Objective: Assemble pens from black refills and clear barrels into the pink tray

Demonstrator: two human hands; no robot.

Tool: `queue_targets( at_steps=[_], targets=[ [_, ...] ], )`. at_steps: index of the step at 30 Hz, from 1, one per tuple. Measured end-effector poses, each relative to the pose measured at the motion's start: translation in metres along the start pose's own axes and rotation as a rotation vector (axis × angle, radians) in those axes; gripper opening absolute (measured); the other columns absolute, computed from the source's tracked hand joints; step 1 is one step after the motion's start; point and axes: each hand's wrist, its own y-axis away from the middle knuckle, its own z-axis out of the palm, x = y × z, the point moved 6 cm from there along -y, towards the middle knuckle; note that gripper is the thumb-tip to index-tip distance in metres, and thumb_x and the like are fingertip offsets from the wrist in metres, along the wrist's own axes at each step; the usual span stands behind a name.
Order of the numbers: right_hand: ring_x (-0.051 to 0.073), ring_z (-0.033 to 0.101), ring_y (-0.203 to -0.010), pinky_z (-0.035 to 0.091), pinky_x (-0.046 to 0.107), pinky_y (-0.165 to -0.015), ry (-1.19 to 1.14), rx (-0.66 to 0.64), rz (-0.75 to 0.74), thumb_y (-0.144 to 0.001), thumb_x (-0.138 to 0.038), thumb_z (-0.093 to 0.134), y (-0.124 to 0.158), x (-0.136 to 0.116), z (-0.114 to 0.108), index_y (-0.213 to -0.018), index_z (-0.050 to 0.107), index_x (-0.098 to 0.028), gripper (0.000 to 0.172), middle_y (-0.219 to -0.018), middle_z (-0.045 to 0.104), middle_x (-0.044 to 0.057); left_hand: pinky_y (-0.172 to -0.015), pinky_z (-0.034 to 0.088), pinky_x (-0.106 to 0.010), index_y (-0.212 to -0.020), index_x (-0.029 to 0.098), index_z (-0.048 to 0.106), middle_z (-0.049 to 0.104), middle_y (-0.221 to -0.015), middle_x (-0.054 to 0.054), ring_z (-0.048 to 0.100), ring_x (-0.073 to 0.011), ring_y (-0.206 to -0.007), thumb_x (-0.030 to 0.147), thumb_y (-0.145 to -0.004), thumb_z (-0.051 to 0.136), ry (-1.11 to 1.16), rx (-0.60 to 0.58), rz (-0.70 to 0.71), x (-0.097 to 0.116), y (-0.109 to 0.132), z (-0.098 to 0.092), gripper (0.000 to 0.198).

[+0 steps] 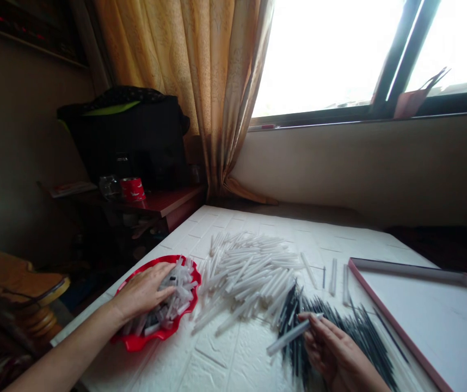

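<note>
My left hand (141,291) lies palm down on a heap of short clear plastic tubes (182,288), which fill a red scalloped dish (135,342). My right hand (331,348) grips a long translucent tube (288,336) between fingers and thumb, just above a spread of thin black rods (364,337). Between the hands, a loose pile of long white translucent tubes (250,277) lies across the white brick-textured tabletop (225,359). A few separate tubes lie beyond the black rods.
A shallow white tray with a pink rim (397,326) lies at the right of the table. A dark red side table (164,204) holding a red tin and a glass stands beyond the left corner. A black bag, curtain and bright window are behind.
</note>
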Motion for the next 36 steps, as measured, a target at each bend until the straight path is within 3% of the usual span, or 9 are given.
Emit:
queue_targets(
  at_steps=[5,8,13,15,18,23,27,32,36],
  targets=[
    [0.005,0.054,-0.048,0.044,0.011,-0.045,0.010,-0.002,0.025,-0.054,-0.038,0.098,-0.003,0.000,-0.003,-0.087,0.076,-0.014,0.047,-0.059,0.065,-0.001,-0.105,0.044,-0.032,-0.134,0.017,0.061,0.065,-0.138,-0.011,0.060,-0.0280,-0.126,0.041,-0.088,0.050,0.029,0.094,-0.043,-0.004,-0.021,-0.012,0.052],
    [0.005,0.055,-0.049,0.045,0.011,-0.044,0.012,-0.001,0.020,-0.054,-0.038,0.098,-0.004,0.000,-0.005,-0.089,0.076,-0.014,0.047,-0.059,0.066,-0.001,-0.098,0.049,-0.031,-0.131,0.017,0.062,0.068,-0.133,-0.011,0.065,-0.0279,-0.119,0.042,-0.090,0.045,0.041,0.132,-0.090,-0.015,-0.019,-0.024,0.052],
    [0.005,0.058,-0.050,0.047,0.010,-0.046,0.018,0.022,0.017,-0.051,-0.038,0.099,0.000,0.001,-0.003,-0.087,0.077,-0.015,0.048,-0.059,0.067,-0.001,-0.091,0.051,-0.034,-0.112,0.022,0.070,0.073,-0.115,-0.010,0.070,-0.0299,-0.107,0.046,-0.084,0.045,-0.016,0.146,-0.147,-0.049,0.019,-0.033,0.045],
    [0.005,0.057,-0.049,0.045,0.009,-0.045,0.019,0.016,-0.002,-0.054,-0.038,0.098,0.002,0.000,-0.001,-0.086,0.076,-0.015,0.045,-0.059,0.066,-0.002,-0.087,0.051,-0.037,-0.103,0.021,0.072,0.075,-0.103,-0.011,0.071,-0.0329,-0.100,0.046,-0.079,0.050,-0.050,0.103,-0.162,-0.061,0.039,-0.028,0.041],
    [0.006,0.058,-0.050,0.046,0.011,-0.045,0.042,0.016,-0.008,-0.058,-0.037,0.096,0.001,0.000,-0.001,-0.086,0.075,-0.016,0.041,-0.060,0.065,-0.002,-0.086,0.051,-0.040,-0.105,0.022,0.072,0.076,-0.101,-0.011,0.070,-0.0349,-0.100,0.041,-0.074,0.053,-0.088,0.024,-0.178,-0.069,0.061,-0.021,0.041],
    [0.010,0.059,-0.050,0.049,0.017,-0.045,0.102,0.014,0.003,-0.062,-0.039,0.092,-0.005,0.002,-0.011,-0.090,0.072,-0.017,0.041,-0.062,0.064,-0.001,-0.084,0.047,-0.040,-0.092,0.024,0.071,0.074,-0.096,-0.009,0.068,-0.0326,-0.100,0.029,-0.078,0.046,-0.151,-0.040,-0.173,-0.060,0.071,-0.023,0.029],
    [0.012,0.059,-0.051,0.049,0.020,-0.044,0.122,0.017,-0.007,-0.063,-0.041,0.091,-0.006,0.002,-0.014,-0.092,0.072,-0.018,0.042,-0.063,0.064,-0.001,-0.080,0.047,-0.038,-0.080,0.027,0.072,0.075,-0.093,-0.005,0.069,-0.0309,-0.097,0.026,-0.075,0.052,-0.172,-0.116,-0.172,-0.051,0.074,-0.024,0.021],
    [0.012,0.058,-0.052,0.048,0.019,-0.045,0.135,0.015,-0.005,-0.063,-0.043,0.091,-0.006,0.003,-0.014,-0.089,0.072,-0.018,0.041,-0.063,0.064,-0.001,-0.086,0.047,-0.039,-0.093,0.029,0.076,0.076,-0.104,-0.007,0.068,-0.0315,-0.105,0.025,-0.076,0.059,-0.195,-0.151,-0.176,-0.042,0.072,-0.020,0.025],
    [0.011,0.057,-0.051,0.046,0.018,-0.044,0.159,0.008,-0.011,-0.063,-0.044,0.090,-0.005,0.002,-0.012,-0.088,0.072,-0.018,0.040,-0.062,0.063,-0.001,-0.081,0.048,-0.038,-0.083,0.026,0.076,0.075,-0.097,-0.009,0.069,-0.0319,-0.100,0.023,-0.077,0.059,-0.214,-0.151,-0.174,-0.037,0.065,-0.017,0.018]
  ],
)
